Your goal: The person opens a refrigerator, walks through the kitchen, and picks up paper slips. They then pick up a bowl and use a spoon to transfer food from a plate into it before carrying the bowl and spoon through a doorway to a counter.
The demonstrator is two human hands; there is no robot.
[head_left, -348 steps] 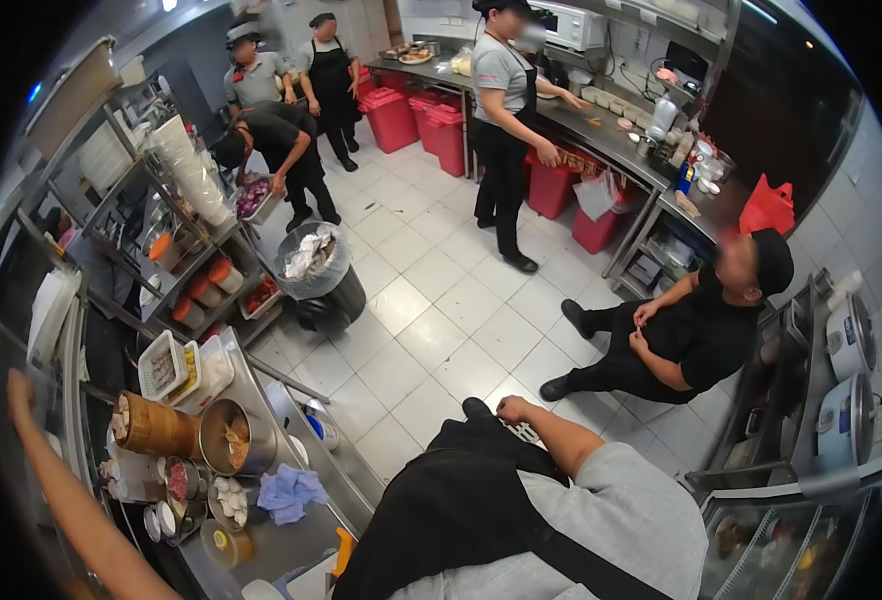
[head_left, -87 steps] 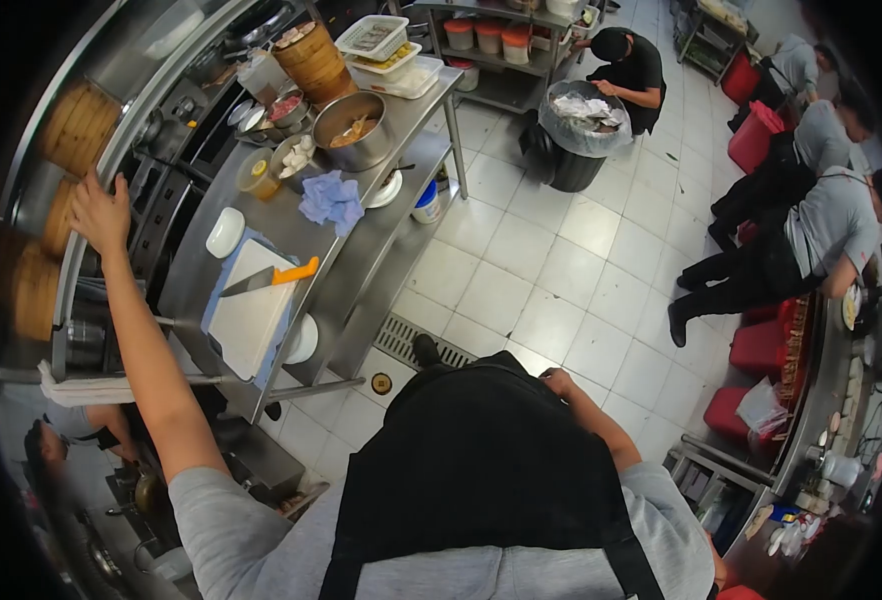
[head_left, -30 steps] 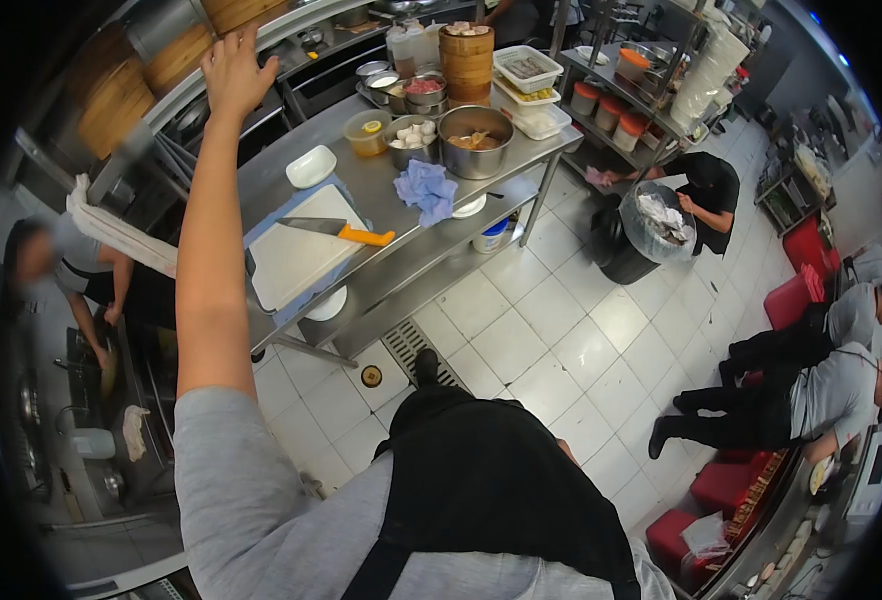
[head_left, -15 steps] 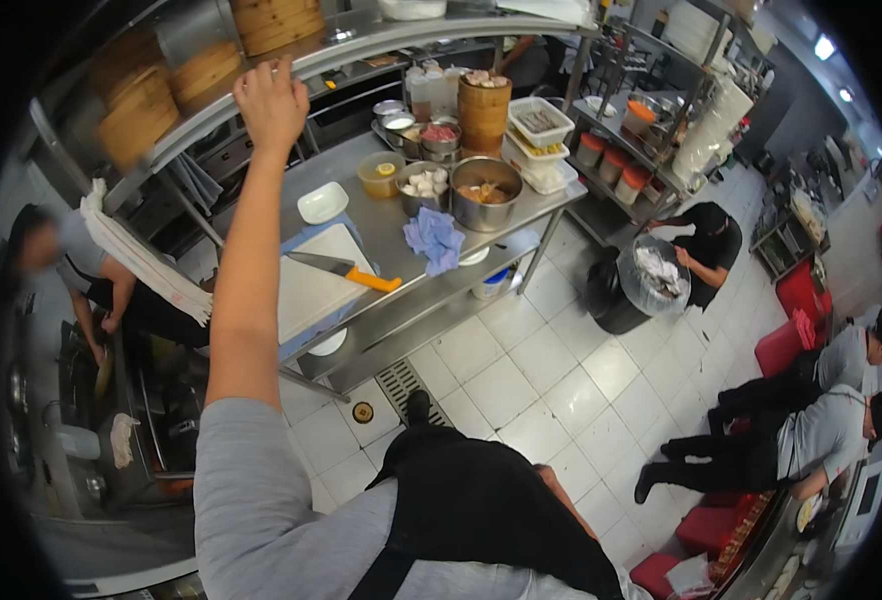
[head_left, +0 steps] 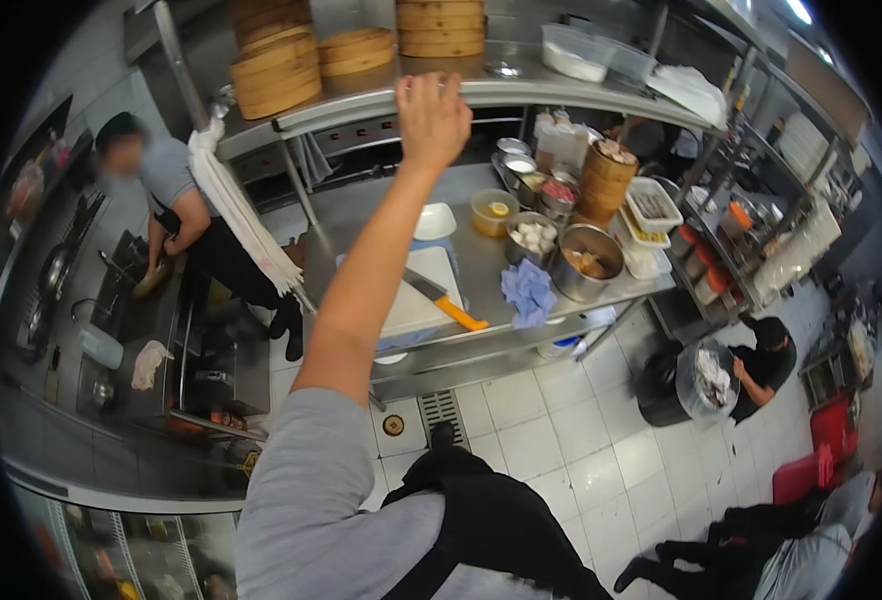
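My left hand (head_left: 431,120) is stretched out high in front of me, at the metal edge of the upper shelf (head_left: 521,95). Its fingers are apart and lie over that rim, holding nothing I can see. Just behind the fingers stands a bamboo steamer (head_left: 441,28), with a lower steamer (head_left: 356,52) to its left. Beneath my forearm is a white cutting board (head_left: 416,310), partly covered by the arm. A knife with an orange handle (head_left: 459,313) lies across it. My right hand is out of sight.
On the steel table (head_left: 361,215) are a blue cloth (head_left: 528,294), a pot (head_left: 588,262), a bowl of white pieces (head_left: 533,238) and a tall steamer (head_left: 607,185). One person (head_left: 186,205) works at the left sink; another (head_left: 766,365) handles a bin bag (head_left: 709,380).
The view has swung left, so the table and shelf appear further right. My left hand stays at the shelf edge. My right hand, partly visible beside the apron before, has left the view.
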